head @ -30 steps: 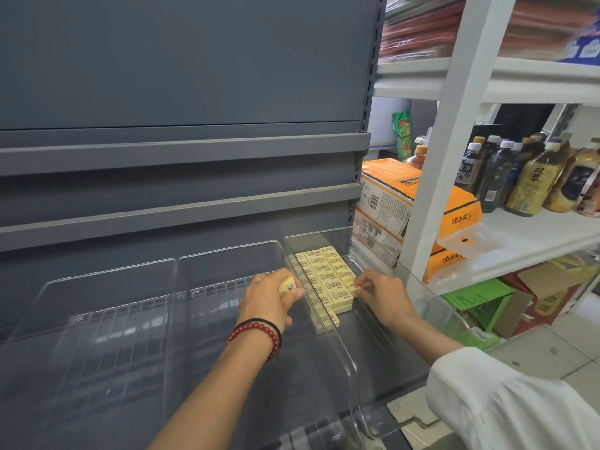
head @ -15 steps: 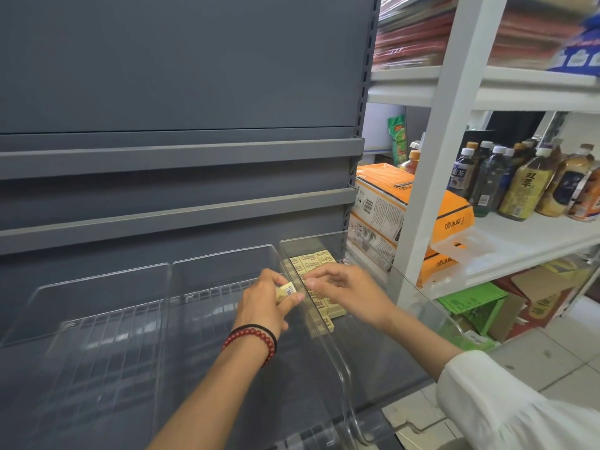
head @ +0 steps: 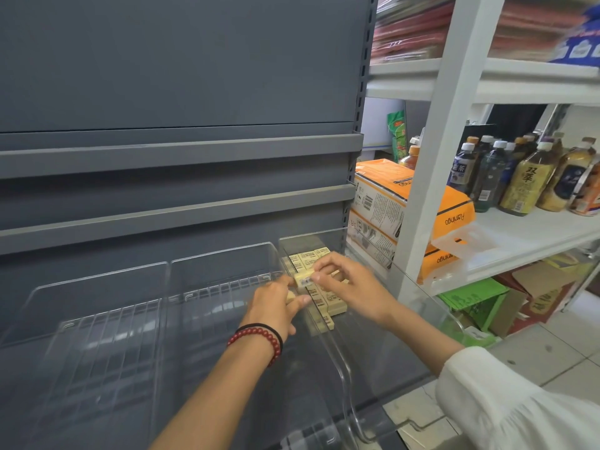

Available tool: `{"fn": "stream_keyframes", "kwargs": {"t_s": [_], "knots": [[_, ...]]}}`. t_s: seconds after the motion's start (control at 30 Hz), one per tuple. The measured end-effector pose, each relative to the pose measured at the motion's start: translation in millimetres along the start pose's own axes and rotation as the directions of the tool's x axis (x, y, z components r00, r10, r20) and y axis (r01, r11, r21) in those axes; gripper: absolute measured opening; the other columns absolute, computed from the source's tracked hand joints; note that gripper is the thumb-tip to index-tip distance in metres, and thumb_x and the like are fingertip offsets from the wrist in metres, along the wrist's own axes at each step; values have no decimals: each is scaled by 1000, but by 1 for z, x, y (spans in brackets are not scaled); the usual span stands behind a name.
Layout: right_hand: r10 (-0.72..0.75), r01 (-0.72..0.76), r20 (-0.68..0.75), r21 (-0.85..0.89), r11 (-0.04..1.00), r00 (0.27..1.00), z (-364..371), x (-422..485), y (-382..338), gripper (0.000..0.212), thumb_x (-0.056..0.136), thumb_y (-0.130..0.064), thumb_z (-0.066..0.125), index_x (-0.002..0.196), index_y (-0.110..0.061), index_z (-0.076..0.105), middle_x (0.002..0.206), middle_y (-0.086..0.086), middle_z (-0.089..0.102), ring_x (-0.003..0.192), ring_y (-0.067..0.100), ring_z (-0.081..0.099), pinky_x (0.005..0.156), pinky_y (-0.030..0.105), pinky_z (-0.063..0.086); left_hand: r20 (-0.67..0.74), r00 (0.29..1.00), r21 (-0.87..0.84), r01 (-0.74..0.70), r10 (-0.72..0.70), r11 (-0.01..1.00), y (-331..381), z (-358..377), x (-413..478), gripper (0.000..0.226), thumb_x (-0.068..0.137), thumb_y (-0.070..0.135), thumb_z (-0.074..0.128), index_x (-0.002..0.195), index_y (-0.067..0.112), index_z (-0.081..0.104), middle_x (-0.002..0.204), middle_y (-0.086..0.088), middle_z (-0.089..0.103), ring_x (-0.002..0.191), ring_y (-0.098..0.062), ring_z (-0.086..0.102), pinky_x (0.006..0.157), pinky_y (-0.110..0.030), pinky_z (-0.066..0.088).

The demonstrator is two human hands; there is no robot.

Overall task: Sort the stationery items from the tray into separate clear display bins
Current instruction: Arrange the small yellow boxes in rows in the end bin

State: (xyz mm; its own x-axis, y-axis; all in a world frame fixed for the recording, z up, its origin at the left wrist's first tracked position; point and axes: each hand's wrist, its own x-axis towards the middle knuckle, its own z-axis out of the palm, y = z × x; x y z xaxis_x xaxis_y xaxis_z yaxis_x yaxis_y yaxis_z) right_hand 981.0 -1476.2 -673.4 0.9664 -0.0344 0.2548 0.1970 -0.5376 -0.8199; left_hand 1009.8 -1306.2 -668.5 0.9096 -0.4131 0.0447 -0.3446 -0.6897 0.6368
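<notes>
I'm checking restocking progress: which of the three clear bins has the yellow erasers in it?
The rightmost bin, beside the white rack: rows of yellow erasers lie in it. The middle bin and left bin show only wire grid.

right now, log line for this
right grip pinches eraser | left grip holds spare eraser | right bin holds eraser rows

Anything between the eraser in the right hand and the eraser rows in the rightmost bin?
Nothing visible. The right hand pinches the eraser just above the eraser rows in the open-topped bin; the left hand is beside it, not beneath.
</notes>
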Motion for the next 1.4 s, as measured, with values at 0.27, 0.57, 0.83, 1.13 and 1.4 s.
{"fn": "stream_keyframes", "kwargs": {"t_s": [0.27,0.57,0.83,1.13,1.4], "knots": [[66,-75,-40,-321,944,997,-21,-5,43,10,90,-34,64,97,-41,59,100,-22,66,84,4,65,80,42,56,-57,996,-5,65,-65,998,-4,-7,-3,33,94,49,44,88,21,60,63,6,60,43,-1,57,50,-14,40],[-59,63,29,-693,718,998,-29,-13,44,14,94,-40,57,107,-38,56,108,-22,64,96,4,61,74,32,56,-66,995,41,75,-73,996,-2,-8,-4,32,94,51,43,90,22,58,64,5,60,45,-2,58,47,-15,39],[29,14,51,-694,720,998,-29,-16,50,18,91,-47,58,107,-39,57,109,-17,63,101,5,58,80,32,53,-66,995,40,76,-74,996,-6,-8,-7,37,93,53,44,72,27,58,62,4,60,54,-13,64,69,-29,56],[44,-12,36,-624,781,998,-17,-16,48,21,91,-45,59,111,-41,54,108,-25,58,103,-1,49,80,28,50,-46,996,50,81,-78,995,-9,-7,-7,36,93,52,44,74,26,60,66,3,62,58,-13,65,72,-32,56],[105,-238,-286,-486,841,953,-29,-12,55,24,94,-26,60,117,-31,61,122,-11,61,110,13,57,84,35,51,-19,993,62,115,-114,991,-4,-8,-7,24,96,47,42,102,24,43,70,5,61,53,-8,62,49,-20,41]]}}
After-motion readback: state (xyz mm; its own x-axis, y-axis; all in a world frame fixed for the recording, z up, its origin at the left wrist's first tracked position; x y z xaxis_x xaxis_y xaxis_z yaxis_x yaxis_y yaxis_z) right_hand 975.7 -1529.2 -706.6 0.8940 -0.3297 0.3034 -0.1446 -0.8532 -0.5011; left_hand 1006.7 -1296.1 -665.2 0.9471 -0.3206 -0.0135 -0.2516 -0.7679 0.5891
